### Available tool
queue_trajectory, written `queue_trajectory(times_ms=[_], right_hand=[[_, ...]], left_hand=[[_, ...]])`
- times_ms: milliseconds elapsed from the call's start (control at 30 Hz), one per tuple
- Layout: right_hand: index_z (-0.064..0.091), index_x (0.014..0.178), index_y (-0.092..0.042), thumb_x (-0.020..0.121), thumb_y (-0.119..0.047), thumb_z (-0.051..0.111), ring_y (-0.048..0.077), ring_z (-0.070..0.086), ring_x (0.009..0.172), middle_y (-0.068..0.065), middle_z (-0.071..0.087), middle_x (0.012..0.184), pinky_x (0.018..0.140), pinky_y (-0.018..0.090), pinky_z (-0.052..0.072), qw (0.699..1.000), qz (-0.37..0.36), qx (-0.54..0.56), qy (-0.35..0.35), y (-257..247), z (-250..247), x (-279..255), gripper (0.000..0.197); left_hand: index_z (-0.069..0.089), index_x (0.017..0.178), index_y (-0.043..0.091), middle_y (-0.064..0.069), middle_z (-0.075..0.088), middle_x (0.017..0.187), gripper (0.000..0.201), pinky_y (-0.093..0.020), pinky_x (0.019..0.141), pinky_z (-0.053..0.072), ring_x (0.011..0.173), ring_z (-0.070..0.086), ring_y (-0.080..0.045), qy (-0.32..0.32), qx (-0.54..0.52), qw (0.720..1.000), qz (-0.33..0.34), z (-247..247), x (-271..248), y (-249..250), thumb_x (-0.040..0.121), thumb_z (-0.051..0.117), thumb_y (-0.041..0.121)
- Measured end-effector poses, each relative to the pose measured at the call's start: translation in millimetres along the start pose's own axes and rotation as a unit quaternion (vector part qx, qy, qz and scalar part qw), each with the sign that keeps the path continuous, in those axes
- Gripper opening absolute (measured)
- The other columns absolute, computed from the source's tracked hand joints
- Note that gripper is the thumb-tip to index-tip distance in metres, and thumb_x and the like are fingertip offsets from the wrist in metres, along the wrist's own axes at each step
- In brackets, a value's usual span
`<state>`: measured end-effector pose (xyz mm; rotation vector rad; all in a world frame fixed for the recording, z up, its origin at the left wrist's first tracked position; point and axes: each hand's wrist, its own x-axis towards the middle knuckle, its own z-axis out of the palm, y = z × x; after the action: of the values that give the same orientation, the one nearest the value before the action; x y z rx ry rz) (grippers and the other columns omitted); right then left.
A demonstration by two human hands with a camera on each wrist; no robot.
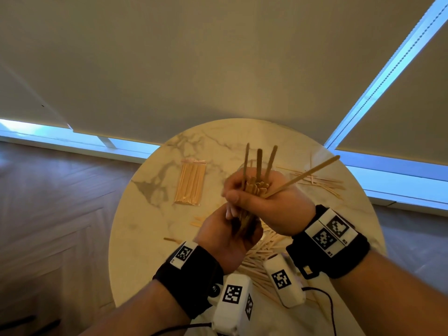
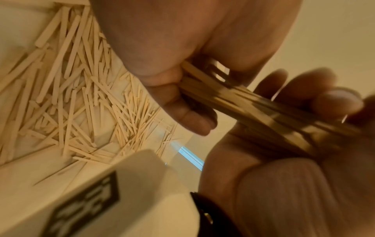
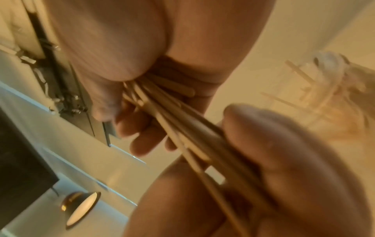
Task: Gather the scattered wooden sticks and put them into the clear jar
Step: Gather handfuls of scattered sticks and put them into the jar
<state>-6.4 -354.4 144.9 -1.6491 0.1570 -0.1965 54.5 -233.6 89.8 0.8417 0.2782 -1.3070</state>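
A bundle of thin pale wooden sticks runs diagonally from the middle of the frame toward the right edge, blurred along its length. The left hand fills the lower right, its fingers curled over the bundle. The right hand comes down from the top centre and grips the bundle's upper-left end. In the upper left, a loose heap of flat pale wooden sticks lies on the cream tabletop. A white box with a black square marker fills the lower left.
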Motion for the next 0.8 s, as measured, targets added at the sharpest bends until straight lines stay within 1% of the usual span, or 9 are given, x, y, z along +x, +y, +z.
queue_trajectory(times_ms=[33, 100, 200, 300, 400, 500, 600, 700, 800], right_hand=[[0.069, 0.108, -0.016, 0.097, -0.018, 0.068, 0.030, 0.075, 0.082, 0.008, 0.073, 0.077, 0.083, 0.048, 0.060, 1.000, 0.008, -0.028, -0.011, -2, -1, 0, 0.011], [0.064, 0.124, -0.024, 0.095, -0.012, 0.071, 0.023, 0.075, 0.087, 0.008, 0.075, 0.084, 0.086, 0.039, 0.059, 0.997, 0.016, -0.064, -0.032, -5, -4, -1, 0.032], [0.058, 0.130, -0.027, 0.088, -0.007, 0.079, 0.022, 0.073, 0.085, 0.008, 0.074, 0.088, 0.082, 0.034, 0.057, 0.998, 0.029, -0.042, -0.048, -11, -7, -1, 0.052], [0.060, 0.119, -0.019, 0.085, -0.010, 0.082, 0.025, 0.072, 0.080, 0.008, 0.073, 0.085, 0.079, 0.042, 0.059, 0.999, 0.022, -0.018, -0.021, -12, -5, 1, 0.041], [0.062, 0.100, -0.017, 0.085, -0.014, 0.081, 0.030, 0.074, 0.077, 0.004, 0.072, 0.077, 0.079, 0.052, 0.061, 0.999, 0.016, -0.012, 0.031, -5, 2, 1, 0.025], [0.060, 0.104, -0.016, 0.086, -0.017, 0.080, 0.032, 0.066, 0.057, 0.007, 0.066, 0.062, 0.065, 0.046, 0.057, 0.999, 0.003, 0.013, 0.051, -3, 10, 4, 0.026], [0.063, 0.096, -0.022, 0.086, -0.025, 0.075, 0.026, 0.052, 0.044, 0.002, 0.056, 0.051, 0.055, 0.040, 0.049, 0.994, -0.014, 0.056, 0.088, -3, 13, 9, 0.016], [0.064, 0.091, -0.017, 0.088, -0.024, 0.075, 0.029, 0.062, 0.053, 0.003, 0.063, 0.060, 0.060, 0.041, 0.054, 0.996, -0.032, 0.048, 0.075, -5, 13, 10, 0.013], [0.065, 0.104, -0.015, 0.086, -0.015, 0.080, 0.032, 0.073, 0.075, 0.010, 0.073, 0.079, 0.076, 0.048, 0.061, 0.998, -0.045, 0.014, 0.038, -6, 9, 6, 0.024]], left_hand=[[0.078, 0.093, 0.015, -0.009, 0.065, 0.092, 0.028, -0.027, 0.062, 0.055, 0.077, 0.061, -0.018, 0.001, -0.003, 1.000, 0.003, 2, -1, 0, 0.097, 0.058, 0.035], [0.081, 0.094, 0.018, -0.007, 0.069, 0.092, 0.027, -0.026, 0.060, 0.055, 0.076, 0.063, -0.017, 0.003, -0.002, 1.000, 0.009, 4, -3, 1, 0.091, 0.064, 0.038], [0.078, 0.110, 0.016, -0.010, 0.070, 0.098, 0.029, -0.026, 0.058, 0.058, 0.075, 0.065, -0.020, 0.017, -0.005, 1.000, 0.013, 0, -3, 0, 0.090, 0.067, 0.034], [0.072, 0.114, 0.008, -0.012, 0.068, 0.090, 0.030, -0.029, 0.061, 0.061, 0.072, 0.065, -0.021, 0.021, -0.021, 1.000, -0.003, -3, -4, -3, 0.103, 0.058, 0.031], [0.074, 0.103, 0.009, -0.012, 0.067, 0.086, 0.036, -0.029, 0.060, 0.061, 0.073, 0.066, -0.022, 0.026, -0.007, 0.999, -0.019, -2, -4, -4, 0.106, 0.052, 0.037], [0.071, 0.092, 0.011, -0.008, 0.063, 0.079, 0.032, -0.024, 0.050, 0.054, 0.067, 0.062, -0.019, 0.016, 0.033, 0.998, -0.050, 0, -7, 0, 0.101, 0.053, 0.035], [0.068, 0.098, 0.010, -0.007, 0.062, 0.079, 0.033, -0.024, 0.047, 0.051, 0.065, 0.060, -0.018, 0.014, 0.054, 0.996, -0.067, 1, -8, 2, 0.101, 0.054, 0.040], [0.068, 0.108, 0.010, -0.009, 0.062, 0.083, 0.038, -0.026, 0.054, 0.054, 0.068, 0.061, -0.019, 0.009, 0.036, 0.998, -0.047, -1, -6, 2, 0.104, 0.052, 0.045], [0.071, 0.110, 0.014, -0.008, 0.062, 0.085, 0.033, -0.028, 0.057, 0.053, 0.069, 0.059, -0.019, 0.022, 0.011, 1.000, -0.013, -2, -3, 3, 0.106, 0.053, 0.042]])
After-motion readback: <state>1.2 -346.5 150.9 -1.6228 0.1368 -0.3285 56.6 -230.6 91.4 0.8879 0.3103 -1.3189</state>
